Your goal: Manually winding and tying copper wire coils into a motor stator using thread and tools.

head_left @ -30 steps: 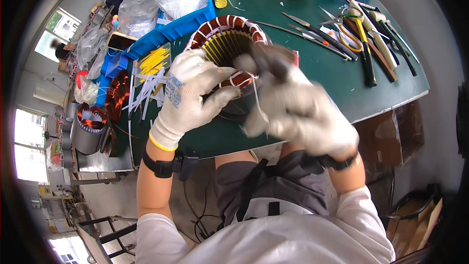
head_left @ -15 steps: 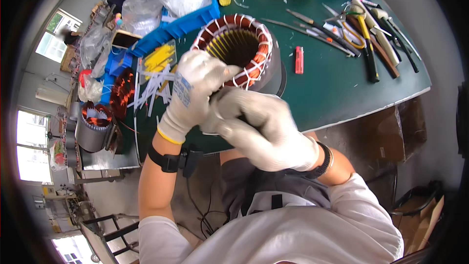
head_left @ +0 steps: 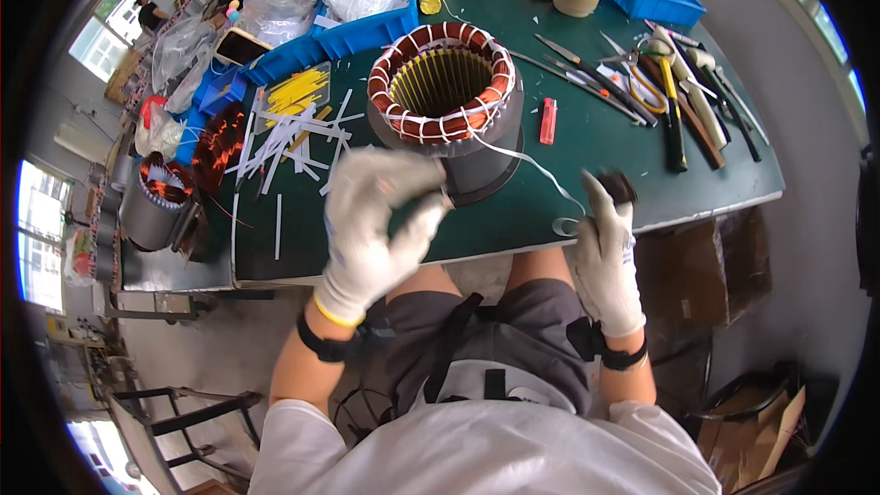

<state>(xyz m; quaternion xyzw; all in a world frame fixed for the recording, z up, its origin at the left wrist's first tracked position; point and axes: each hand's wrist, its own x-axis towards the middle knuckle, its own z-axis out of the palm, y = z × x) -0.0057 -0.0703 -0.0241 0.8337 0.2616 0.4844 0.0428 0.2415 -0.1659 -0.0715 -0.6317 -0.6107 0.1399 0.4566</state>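
A motor stator (head_left: pixel 492 170) stands upright on the green bench, its copper winding ring (head_left: pixel 380 90) laced with white cord and yellow slot strips lining the bore. From the ring's near side a white lacing cord (head_left: pixel 541 168) trails down to the right, looping near my right hand (head_left: pixel 607 261). That gloved hand is closed at the bench's front edge, with a small dark blurred object (head_left: pixel 620 187) at its fingertips. My left hand (head_left: pixel 374 225), gloved and slightly blurred, is in front of the stator's left side, thumb and fingers apart, holding nothing I can see.
White strips (head_left: pixel 298 137) and yellow strips (head_left: pixel 298 90) lie left of the stator, near copper coils (head_left: pixel 218 147) and another stator (head_left: pixel 156 211). Right of it are a red lighter (head_left: pixel 548 121), hammer (head_left: pixel 672 115), scissors (head_left: pixel 642 82) and other tools. Blue trays (head_left: pixel 367 34) stand behind.
My hands were together at the stator's near rim; they have moved apart, the right one to the right. The white cord now shows stretched out from the winding.
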